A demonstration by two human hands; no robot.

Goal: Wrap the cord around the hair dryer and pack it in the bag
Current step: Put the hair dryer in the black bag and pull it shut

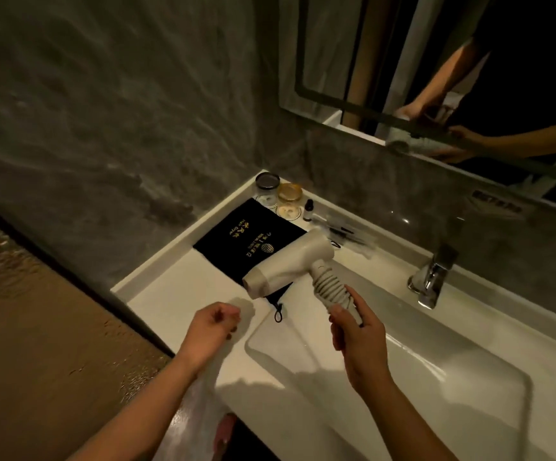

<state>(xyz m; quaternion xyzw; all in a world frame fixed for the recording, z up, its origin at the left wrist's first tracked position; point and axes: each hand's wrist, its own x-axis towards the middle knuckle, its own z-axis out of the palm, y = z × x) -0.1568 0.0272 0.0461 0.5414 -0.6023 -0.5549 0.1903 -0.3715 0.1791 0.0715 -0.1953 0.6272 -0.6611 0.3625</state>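
Held up over the near-left edge of the white rectangular sink basin (403, 367): a pale cream hair dryer (289, 264), barrel pointing left and down, handle angled toward the camera. Wound in tight coils round that handle – the matching cream cord (328, 287). Clamped on the lower end of the handle and the cord's tail, the right hand (358, 337), index finger laid along the coils. Well apart to the left, the left hand (213, 327), loosely curled, fingers together, gripping nothing that can be made out, hovering above the white glossy tabletop (176, 294).

Lying flat on the tabletop behind the dryer, a black fabric drawstring bag with gold lettering (236, 237) – partly hidden by the barrel, its black cord loop (278, 312) trailing out near the basin's corner. In the far corner, just beyond the bag, two clear glass jars side by side, one with a dark lid (267, 188), one with a gold rim (289, 199). Beside them a small dark bottle (308, 209), then some wrapped toiletries, blurred. At the right, behind the basin, a chrome tap (431, 277). Above, a wall mirror (436, 78) showing the arms and dryer reflected against grey marbled wall (103, 111).
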